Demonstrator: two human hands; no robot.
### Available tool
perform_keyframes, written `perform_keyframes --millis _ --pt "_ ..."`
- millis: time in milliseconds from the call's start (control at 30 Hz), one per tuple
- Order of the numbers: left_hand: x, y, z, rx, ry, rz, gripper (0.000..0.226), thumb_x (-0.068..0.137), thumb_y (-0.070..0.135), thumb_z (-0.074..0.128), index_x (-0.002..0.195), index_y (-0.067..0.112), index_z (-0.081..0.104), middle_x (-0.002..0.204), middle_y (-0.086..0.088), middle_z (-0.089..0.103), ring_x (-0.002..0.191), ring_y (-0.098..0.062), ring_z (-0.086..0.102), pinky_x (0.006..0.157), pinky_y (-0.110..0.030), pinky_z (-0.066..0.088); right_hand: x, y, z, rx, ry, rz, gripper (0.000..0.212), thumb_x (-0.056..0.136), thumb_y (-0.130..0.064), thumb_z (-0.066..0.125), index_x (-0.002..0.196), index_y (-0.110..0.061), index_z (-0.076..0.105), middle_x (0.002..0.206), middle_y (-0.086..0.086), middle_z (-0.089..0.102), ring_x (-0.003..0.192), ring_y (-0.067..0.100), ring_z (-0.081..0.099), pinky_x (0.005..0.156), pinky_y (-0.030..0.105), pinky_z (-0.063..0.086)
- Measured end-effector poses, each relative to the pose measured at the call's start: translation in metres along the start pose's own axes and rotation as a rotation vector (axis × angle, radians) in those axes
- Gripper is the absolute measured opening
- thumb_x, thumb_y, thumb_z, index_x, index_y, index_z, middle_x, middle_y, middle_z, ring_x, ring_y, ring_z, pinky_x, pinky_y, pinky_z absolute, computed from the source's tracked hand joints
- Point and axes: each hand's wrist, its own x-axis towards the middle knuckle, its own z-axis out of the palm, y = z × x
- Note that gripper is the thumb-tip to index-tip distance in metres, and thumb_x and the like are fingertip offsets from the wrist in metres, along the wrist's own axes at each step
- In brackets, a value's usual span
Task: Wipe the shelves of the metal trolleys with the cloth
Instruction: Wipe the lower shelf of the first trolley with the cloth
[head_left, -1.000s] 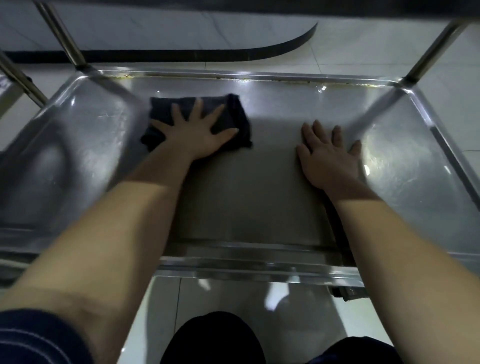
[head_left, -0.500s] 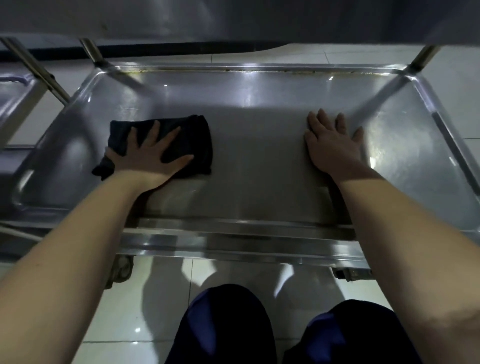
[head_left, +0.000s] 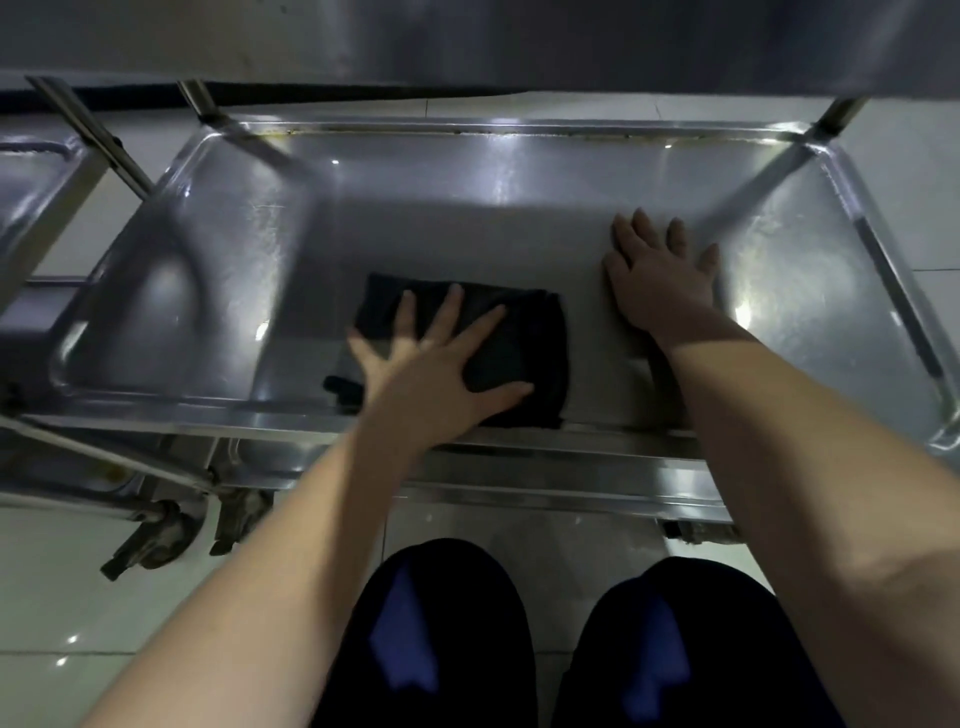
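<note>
A dark folded cloth (head_left: 524, 348) lies on the low steel shelf (head_left: 218, 249) of a metal trolley, close to the shelf's near rim and a little left of centre. My left hand (head_left: 441, 374) presses flat on the cloth with fingers spread. My right hand (head_left: 657, 275) rests flat on the bare shelf to the right of the cloth, fingers straight. The two hands are apart.
The underside of an upper shelf (head_left: 519, 41) hangs across the top of view. Upright posts (head_left: 200, 101) rise at the far corners. A second trolley (head_left: 36, 171) stands at the left, with castor wheels (head_left: 156, 535) below. My knees (head_left: 441, 623) are over the tiled floor.
My left hand has slid the cloth from the shelf's far left toward the near edge and then rightward to near centre. My right hand stayed planted. The view tilted downward.
</note>
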Motion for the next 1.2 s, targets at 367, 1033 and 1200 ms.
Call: perform_keyframes --millis 367,1033,1200 --pt "-0.023 -0.071 -0.011 -0.086 -0.071 -0.190 0.092 0.059 0.096 0.019 0.143 0.068 -0.007 0.162 0.017 -0.020 0.150 -0.031 -0.020 0.111 -0.072 -0.012 -0.016 0.049 -0.018 -0.062 0.020 -0.068 0.057 0.101 -0.051 0.033 0.155 -0.035 0.022 0.165 -0.008 0.008 0.152 0.026 -0.001 0.117 0.063 -0.001" --pt "0.018 0.145 -0.013 -0.463 0.035 0.067 0.067 0.091 0.066 0.039 0.153 0.043 0.025 0.167 0.002 0.001 0.151 -0.037 -0.001 0.116 -0.068 0.005 -0.044 0.069 -0.054 0.667 0.041 0.009 0.053 0.102 -0.035 0.049 0.152 -0.030 0.034 0.150 -0.001 0.044 0.132 0.023 0.045 0.111 0.039 0.035" --pt "0.085 0.060 -0.026 -0.298 0.246 -0.060 0.055 0.098 0.045 0.032 0.153 0.033 0.032 0.167 -0.003 0.009 0.150 -0.042 0.005 0.120 -0.056 0.009 -0.098 -0.024 -0.015 0.035 -0.098 -0.188 0.063 0.100 -0.061 0.028 0.156 -0.042 0.006 0.166 -0.011 0.000 0.152 0.026 -0.009 0.114 0.065 -0.009"
